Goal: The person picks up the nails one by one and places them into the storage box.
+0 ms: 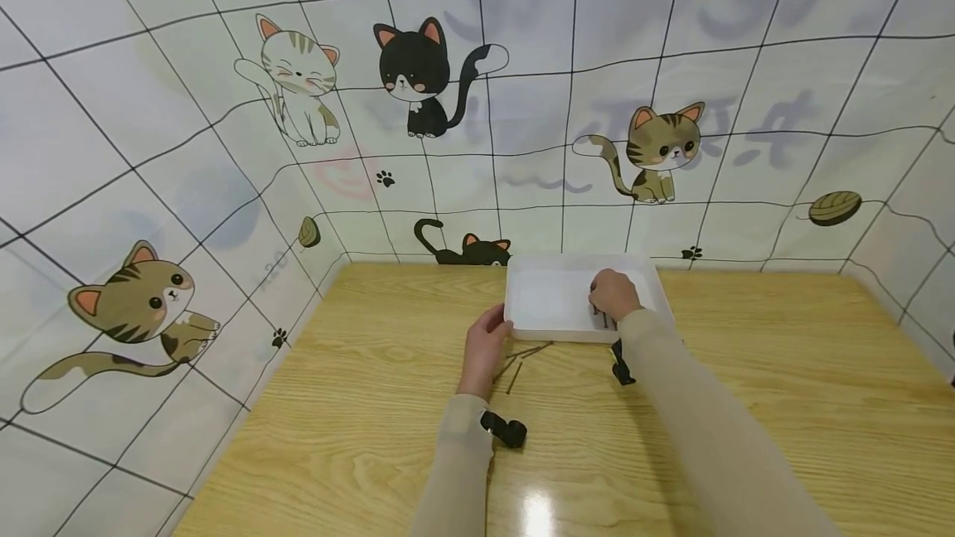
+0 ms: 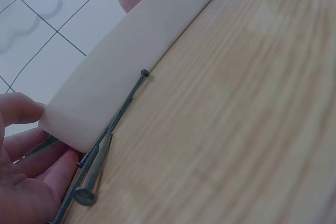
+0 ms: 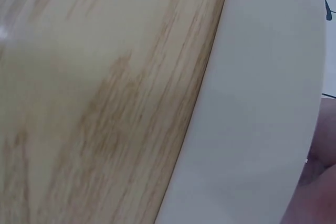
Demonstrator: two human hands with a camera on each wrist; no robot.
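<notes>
A shallow white tray (image 1: pixel 548 297) stands on the table near the back wall. At its left front corner my left hand (image 1: pixel 485 350) grips the edge, with thumb and fingers around the corner in the left wrist view. My right hand (image 1: pixel 615 295) is inside the tray on its right side, fingers curled around dark nails (image 1: pixel 606 319); how many it holds is unclear. In the right wrist view the tray wall hides most of that hand (image 3: pixel 321 182). Several long dark nails (image 2: pixel 126 103) lie on the table along the tray's front, beside the left fingers.
The wooden table (image 1: pixel 358 404) meets a wall covering (image 1: pixel 522 106) printed with cats and grid lines. Black wrist cameras, the left one (image 1: pixel 506 429) and the right one (image 1: pixel 622 363), sit at the sleeve cuffs.
</notes>
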